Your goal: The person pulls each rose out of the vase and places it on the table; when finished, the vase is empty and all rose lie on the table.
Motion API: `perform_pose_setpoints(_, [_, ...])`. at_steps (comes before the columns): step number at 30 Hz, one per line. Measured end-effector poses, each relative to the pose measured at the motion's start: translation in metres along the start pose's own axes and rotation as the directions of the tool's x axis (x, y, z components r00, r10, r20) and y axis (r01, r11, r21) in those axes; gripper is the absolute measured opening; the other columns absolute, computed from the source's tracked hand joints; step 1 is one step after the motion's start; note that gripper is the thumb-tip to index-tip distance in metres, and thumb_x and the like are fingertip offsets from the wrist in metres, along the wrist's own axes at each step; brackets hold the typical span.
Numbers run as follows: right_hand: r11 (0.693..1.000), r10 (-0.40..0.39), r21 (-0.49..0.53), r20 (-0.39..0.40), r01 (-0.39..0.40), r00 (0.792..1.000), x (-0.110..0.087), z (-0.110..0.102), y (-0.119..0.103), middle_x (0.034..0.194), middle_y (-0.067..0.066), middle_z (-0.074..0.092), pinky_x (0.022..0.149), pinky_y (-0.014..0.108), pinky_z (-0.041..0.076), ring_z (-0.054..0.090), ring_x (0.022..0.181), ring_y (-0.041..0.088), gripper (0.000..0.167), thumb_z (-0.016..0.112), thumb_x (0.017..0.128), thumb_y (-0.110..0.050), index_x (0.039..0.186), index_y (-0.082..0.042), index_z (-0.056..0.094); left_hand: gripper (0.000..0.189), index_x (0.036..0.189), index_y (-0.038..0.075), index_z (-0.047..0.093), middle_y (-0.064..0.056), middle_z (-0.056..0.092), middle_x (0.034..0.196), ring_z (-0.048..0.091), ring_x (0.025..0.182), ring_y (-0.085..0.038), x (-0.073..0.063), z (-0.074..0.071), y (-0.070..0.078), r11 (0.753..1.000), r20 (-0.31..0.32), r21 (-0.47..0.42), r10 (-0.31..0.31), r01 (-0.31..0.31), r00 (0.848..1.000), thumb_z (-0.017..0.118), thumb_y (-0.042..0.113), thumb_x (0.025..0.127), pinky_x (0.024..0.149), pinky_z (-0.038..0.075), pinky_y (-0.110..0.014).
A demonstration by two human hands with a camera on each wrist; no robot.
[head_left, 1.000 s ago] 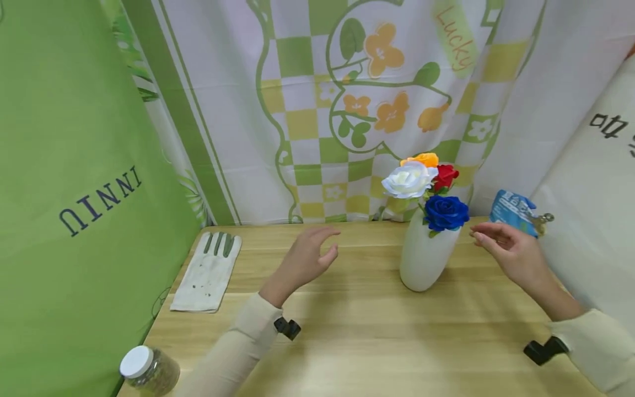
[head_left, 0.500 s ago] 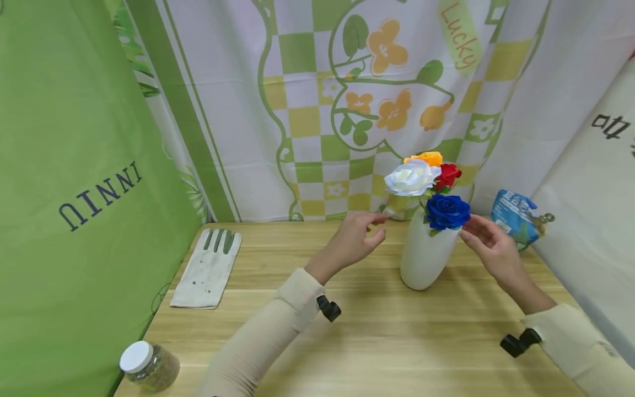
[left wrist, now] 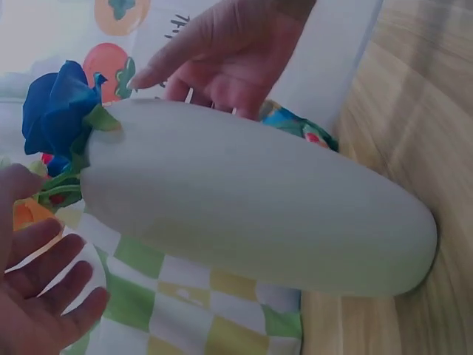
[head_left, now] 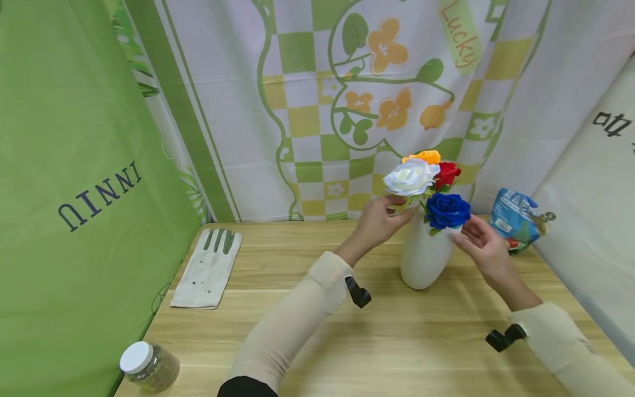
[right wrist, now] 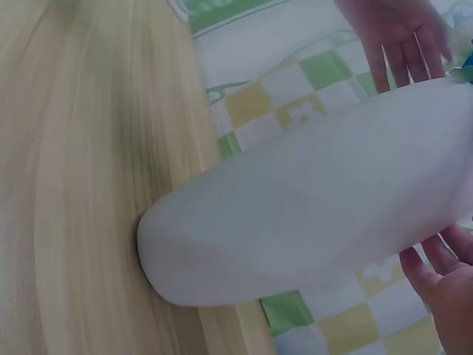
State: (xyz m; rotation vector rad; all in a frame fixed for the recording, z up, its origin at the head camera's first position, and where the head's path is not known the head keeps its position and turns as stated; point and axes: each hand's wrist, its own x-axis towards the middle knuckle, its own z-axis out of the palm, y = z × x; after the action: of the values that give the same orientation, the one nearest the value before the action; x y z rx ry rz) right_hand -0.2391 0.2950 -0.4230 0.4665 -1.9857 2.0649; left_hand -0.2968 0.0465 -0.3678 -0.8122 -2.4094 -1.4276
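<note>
A white vase (head_left: 424, 259) stands upright on the wooden table, holding a white rose (head_left: 412, 177), an orange rose (head_left: 424, 157), a red rose (head_left: 447, 175) and a blue rose (head_left: 448, 210). My left hand (head_left: 379, 221) is at the vase's left near the mouth, just below the white rose. In the left wrist view its fingers (left wrist: 63, 281) are spread, with the thumb near the green stems (left wrist: 59, 188). My right hand (head_left: 488, 253) is at the vase's upper right beside the blue rose, its fingertips (right wrist: 417, 270) at the vase wall.
A blue packet with a clip (head_left: 514, 219) stands behind my right hand. At the left lies a white glove (head_left: 205, 275) with green fingers, and a white-lidded jar (head_left: 149, 366) is at the near left edge. A patterned curtain (head_left: 223, 110) hangs behind the table.
My left hand has moved right and slightly up, from over the table to the flowers. My right hand has come leftward to the vase. The vase and flowers stay in place.
</note>
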Motion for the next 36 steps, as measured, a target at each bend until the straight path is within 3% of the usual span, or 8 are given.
perform_pose_setpoints(5, [0.999,-0.012,0.053,-0.008,0.013,1.0,0.001,0.005,0.003,0.12,-0.015,0.067,0.089,0.006,0.053,0.063,0.11,-0.006,0.045,0.059,0.093,0.011,0.125,-0.021,0.059,0.034,0.11,0.003,0.074,-0.012,0.077,0.108,0.074,0.102,-0.022,0.006,0.008,0.005,0.999,-0.103,-0.032,0.008,-0.011,0.995,0.075,0.03,0.09,0.078,0.056,-0.011])
perform_pose_setpoints(8, [0.998,-0.016,0.067,-0.018,0.017,1.0,0.002,0.006,0.004,0.119,-0.014,0.067,0.09,0.006,0.053,0.063,0.11,-0.005,0.045,0.06,0.092,0.012,0.124,-0.02,0.06,0.033,0.106,0.001,0.075,-0.013,0.078,0.103,0.075,0.086,-0.021,0.008,0.01,0.006,0.998,-0.148,-0.064,0.003,-0.013,0.989,0.078,0.028,0.088,0.065,0.053,-0.008])
perform_pose_setpoints(12, [0.994,-0.019,0.103,-0.022,0.022,1.0,0.002,0.007,0.003,0.12,-0.012,0.067,0.091,0.008,0.053,0.063,0.11,-0.003,0.047,0.061,0.091,0.014,0.124,-0.018,0.06,0.03,0.101,0.0,0.076,-0.015,0.078,0.098,0.061,0.059,-0.01,0.011,0.011,0.003,0.992,-0.155,-0.122,-0.023,0.004,0.988,0.079,0.026,0.087,0.047,0.044,-0.011])
perform_pose_setpoints(15, [0.994,-0.017,0.105,-0.006,0.018,1.0,0.001,0.007,0.003,0.121,-0.011,0.065,0.092,0.008,0.053,0.063,0.111,-0.003,0.05,0.06,0.09,0.016,0.126,-0.018,0.059,0.03,0.103,-0.001,0.075,-0.016,0.077,0.101,0.056,0.063,-0.003,0.011,0.013,0.002,0.979,-0.131,-0.205,-0.054,0.026,0.99,0.079,0.024,0.086,0.05,0.046,-0.012])
perform_pose_setpoints(22, [0.996,-0.029,0.089,-0.002,0.029,1.0,0.001,0.007,0.004,0.124,-0.012,0.064,0.092,0.008,0.053,0.062,0.113,-0.003,0.051,0.061,0.09,0.016,0.128,-0.018,0.057,0.043,0.124,-0.004,0.065,-0.022,0.07,0.123,0.068,0.101,-0.006,0.016,0.016,0.002,0.871,-0.075,-0.488,-0.099,0.05,0.992,0.078,0.009,0.086,0.081,0.06,-0.017])
perform_pose_setpoints(25, [0.994,-0.04,0.105,-0.008,0.04,0.999,0.001,0.007,0.004,0.124,-0.011,0.065,0.093,0.009,0.053,0.063,0.113,-0.002,0.051,0.06,0.09,0.016,0.128,-0.017,0.057,0.041,0.123,-0.007,0.065,-0.025,0.069,0.122,0.067,0.097,-0.004,0.019,0.018,0.004,0.84,-0.082,-0.54,-0.111,0.05,0.99,0.077,0.006,0.085,0.08,0.06,-0.018])
perform_pose_setpoints(30, [0.992,-0.043,0.119,-0.029,0.046,0.999,0.0,0.007,0.004,0.121,-0.01,0.066,0.092,0.008,0.053,0.063,0.112,-0.002,0.048,0.06,0.09,0.016,0.125,-0.017,0.059,0.038,0.119,-0.008,0.066,-0.025,0.07,0.12,0.065,0.092,0.002,0.019,0.022,0.006,0.821,-0.102,-0.57,-0.121,0.041,0.987,0.077,0.005,0.085,0.079,0.06,-0.018])
perform_pose_setpoints(36, [0.997,-0.025,0.077,-0.057,0.03,0.998,0.0,0.008,0.003,0.118,-0.012,0.066,0.092,0.006,0.051,0.061,0.112,-0.003,0.043,0.061,0.091,0.012,0.122,-0.019,0.061,0.029,0.112,-0.011,0.067,-0.031,0.071,0.106,0.073,0.073,-0.014,0.019,0.023,0.006,0.765,-0.127,-0.644,-0.12,0.01,0.985,0.075,0.001,0.086,0.07,0.064,-0.031])
